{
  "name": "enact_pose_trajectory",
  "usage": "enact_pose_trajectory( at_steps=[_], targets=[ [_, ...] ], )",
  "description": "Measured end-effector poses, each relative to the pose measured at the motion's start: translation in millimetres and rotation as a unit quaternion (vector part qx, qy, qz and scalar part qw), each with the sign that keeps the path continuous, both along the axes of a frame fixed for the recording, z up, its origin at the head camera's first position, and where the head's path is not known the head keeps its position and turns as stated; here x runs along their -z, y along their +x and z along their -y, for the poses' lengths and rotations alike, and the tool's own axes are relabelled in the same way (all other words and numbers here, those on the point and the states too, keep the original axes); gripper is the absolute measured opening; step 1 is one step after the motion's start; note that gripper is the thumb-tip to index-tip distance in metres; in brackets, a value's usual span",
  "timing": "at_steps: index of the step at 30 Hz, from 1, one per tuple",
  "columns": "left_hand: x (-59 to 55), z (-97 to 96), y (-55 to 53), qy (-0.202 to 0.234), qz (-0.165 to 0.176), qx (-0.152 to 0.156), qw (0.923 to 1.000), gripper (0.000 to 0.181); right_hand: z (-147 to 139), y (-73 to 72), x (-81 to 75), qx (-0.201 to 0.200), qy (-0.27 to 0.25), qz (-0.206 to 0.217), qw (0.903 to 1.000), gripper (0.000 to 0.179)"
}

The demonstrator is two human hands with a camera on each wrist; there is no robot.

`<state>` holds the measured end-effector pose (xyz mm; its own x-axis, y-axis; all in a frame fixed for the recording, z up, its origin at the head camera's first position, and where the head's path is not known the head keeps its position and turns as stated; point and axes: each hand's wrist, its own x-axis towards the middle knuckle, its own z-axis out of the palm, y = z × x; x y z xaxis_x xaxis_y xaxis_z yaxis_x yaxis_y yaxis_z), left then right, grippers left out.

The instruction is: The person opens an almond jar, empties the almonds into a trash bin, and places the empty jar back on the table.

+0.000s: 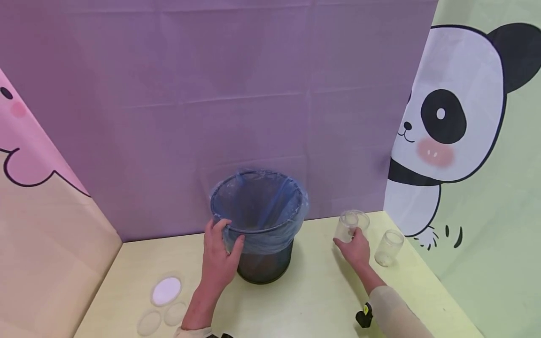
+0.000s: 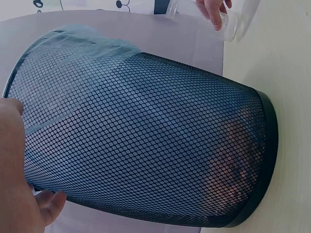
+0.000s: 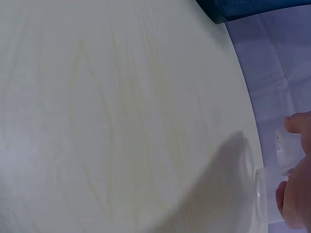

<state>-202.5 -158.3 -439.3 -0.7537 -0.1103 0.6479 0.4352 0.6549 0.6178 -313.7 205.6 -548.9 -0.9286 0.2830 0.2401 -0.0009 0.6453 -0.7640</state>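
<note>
A black mesh trash bin [image 1: 264,267] stands mid-table, lined with a translucent blue bag [image 1: 270,241] folded over its rim. My left hand [image 1: 220,258] holds the bin's near left side at the rim, fingers and thumb curved round it over the bag. On the right, my right hand [image 1: 356,249] grips a clear plastic jar [image 1: 346,225] between thumb and fingers. Directly behind stands another clear jar [image 1: 363,219], partly hidden. A third clear jar [image 1: 389,248] stands to the right of that hand. Whether the gripped jar touches the table cannot be told.
At the table's left lie a white round disc [image 1: 166,291] and two clear round lids [image 1: 149,323]. A purple backdrop [image 1: 253,94] closes off the back, and a panda-printed panel [image 1: 486,225] borders the right. The pale wooden table [image 1: 313,300] spans the front.
</note>
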Motion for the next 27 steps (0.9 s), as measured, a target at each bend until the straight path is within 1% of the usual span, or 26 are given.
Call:
enact_pose_trajectory(
  at_steps=[6,14,18,22,27],
  targets=[
    [-0.9,-0.1,0.0,0.002,-0.003,0.001,1.0000,0.046,-2.7,0.4,6.3,-0.002,0.012,0.017,0.9998,0.062],
    [4.2,-0.7,0.9,0.005,0.007,0.002,1.0000,0.047,-3.7,3.9,11.5,-0.004,0.024,0.034,0.9991,0.061],
    [6.1,-0.2,1.1,0.005,-0.002,-0.001,1.0000,0.047,-3.0,3.9,11.3,-0.009,0.028,0.045,0.9985,0.059],
    [5.7,0.2,-0.8,0.004,-0.017,-0.001,0.9998,0.047,-2.3,2.3,10.6,-0.012,0.027,0.044,0.9986,0.061],
    [6.0,-0.5,-2.2,0.002,-0.020,0.004,0.9998,0.047,-3.2,4.4,15.8,-0.015,0.029,0.048,0.9983,0.064]
  ],
)
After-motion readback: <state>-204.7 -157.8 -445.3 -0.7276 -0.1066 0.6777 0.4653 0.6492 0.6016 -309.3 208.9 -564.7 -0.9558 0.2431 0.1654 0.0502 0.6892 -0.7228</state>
